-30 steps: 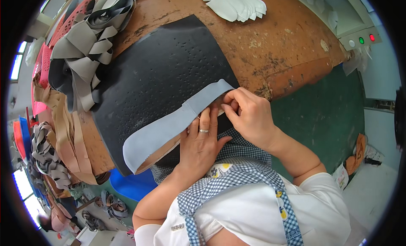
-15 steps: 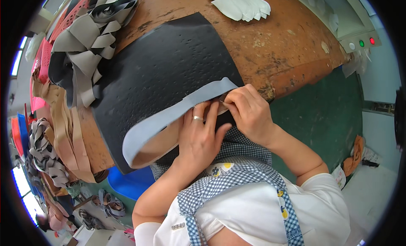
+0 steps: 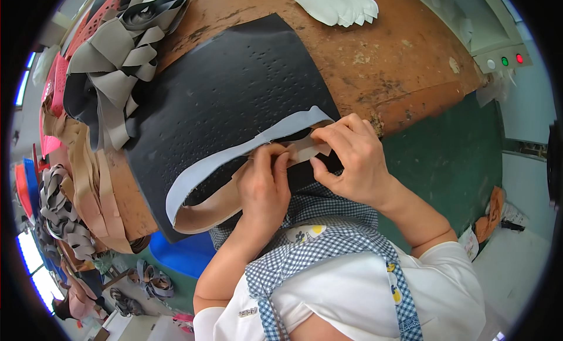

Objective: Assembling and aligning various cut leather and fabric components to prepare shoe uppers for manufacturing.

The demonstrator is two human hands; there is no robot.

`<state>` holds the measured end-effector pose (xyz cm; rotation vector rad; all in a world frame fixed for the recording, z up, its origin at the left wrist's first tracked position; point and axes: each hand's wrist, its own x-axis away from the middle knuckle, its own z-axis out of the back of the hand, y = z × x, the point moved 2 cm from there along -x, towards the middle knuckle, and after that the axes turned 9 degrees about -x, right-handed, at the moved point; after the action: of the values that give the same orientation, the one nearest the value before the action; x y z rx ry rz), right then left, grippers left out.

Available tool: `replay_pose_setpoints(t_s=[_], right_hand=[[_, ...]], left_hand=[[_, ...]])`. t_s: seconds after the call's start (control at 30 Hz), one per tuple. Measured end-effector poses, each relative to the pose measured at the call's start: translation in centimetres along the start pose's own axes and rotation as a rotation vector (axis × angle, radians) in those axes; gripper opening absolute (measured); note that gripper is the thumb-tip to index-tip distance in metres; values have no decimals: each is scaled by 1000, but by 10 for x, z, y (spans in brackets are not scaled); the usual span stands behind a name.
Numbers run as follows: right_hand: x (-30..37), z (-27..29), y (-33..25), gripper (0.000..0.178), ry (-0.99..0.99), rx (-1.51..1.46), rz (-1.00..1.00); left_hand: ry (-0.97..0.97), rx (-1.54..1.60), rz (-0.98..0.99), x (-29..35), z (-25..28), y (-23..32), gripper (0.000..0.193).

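Observation:
A long strip (image 3: 226, 158), grey-blue on one face and beige on the other, stands on edge in a narrow loop over a black perforated mat (image 3: 234, 77). My left hand (image 3: 264, 185) is closed, thumb and curled fingers pinching the strip's near side around its middle. At the loop's right end my right hand (image 3: 355, 159) has its bent fingers on the strip, with its thumb a little lower and apart from them. A pale bit of the strip shows between the two hands. The fingertips of my left hand are partly hidden by the strip.
The mat lies on a worn brown wooden table (image 3: 404, 53). Grey strips (image 3: 117, 77) are heaped at the left, with tan strips (image 3: 97, 188) hanging nearby. White cut pieces (image 3: 337, 7) lie at the far edge. A control panel with lit buttons (image 3: 505, 60) stands at the right.
My left hand has gone from spread fingers lying on the strip to a closed pinch, slightly to the left. My right thumb has moved away from its fingers. The loop has opened wider.

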<state>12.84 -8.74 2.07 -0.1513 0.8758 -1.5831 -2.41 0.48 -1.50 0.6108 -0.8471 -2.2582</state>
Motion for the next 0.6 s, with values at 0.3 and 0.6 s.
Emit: replay_pose_setpoints(t_s=[0.3,0.6], right_hand=[[3,-10,7,18,97,32,-40],[-4,-15,2,17,62,93,-61]], left_hand=[[101,-218,-219,3,-3,11,26],[53,-164,-202,5,-5,6,30]])
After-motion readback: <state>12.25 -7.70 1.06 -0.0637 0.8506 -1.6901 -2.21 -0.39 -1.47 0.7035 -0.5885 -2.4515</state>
